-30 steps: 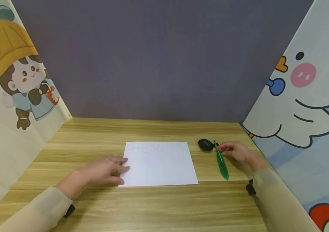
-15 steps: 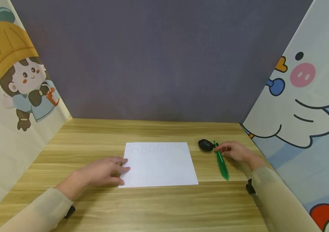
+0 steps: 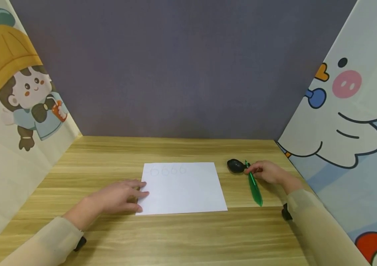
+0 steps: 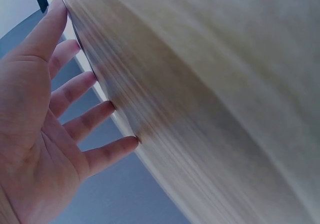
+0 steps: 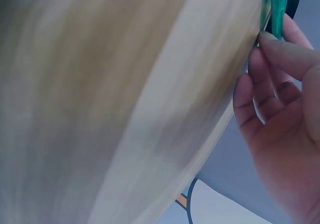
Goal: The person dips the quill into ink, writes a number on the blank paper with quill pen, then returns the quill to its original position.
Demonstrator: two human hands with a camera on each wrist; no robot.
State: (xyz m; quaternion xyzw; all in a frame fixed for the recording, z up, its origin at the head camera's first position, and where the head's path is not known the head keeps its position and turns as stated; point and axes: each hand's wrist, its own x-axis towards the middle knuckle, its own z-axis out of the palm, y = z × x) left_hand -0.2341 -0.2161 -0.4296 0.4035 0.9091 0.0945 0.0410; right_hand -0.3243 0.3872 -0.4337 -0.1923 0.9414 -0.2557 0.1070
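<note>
A sheet of white paper (image 3: 181,192) lies on the wooden table, with a row of faint rounded pencil-like marks near its top left. My left hand (image 3: 120,195) rests at the paper's left edge, fingers spread and fingertips on it. To the right of the paper, my right hand (image 3: 269,173) pinches the upper part of a green feather-shaped pen (image 3: 254,190) between thumb and finger. The pen's wide end points toward me. Beside its tip lies a black oval object (image 3: 236,166) with a narrow neck; the fingers partly hide that neck.
The wooden table (image 3: 175,240) runs back to a dark grey panel (image 3: 181,74). Printed cartoon walls, one with a capped figure (image 3: 30,92) and one with a white bird (image 3: 348,111), border the left and right sides.
Both hands, the pen and the paper stay in place. Only the head view shifts very slightly.
</note>
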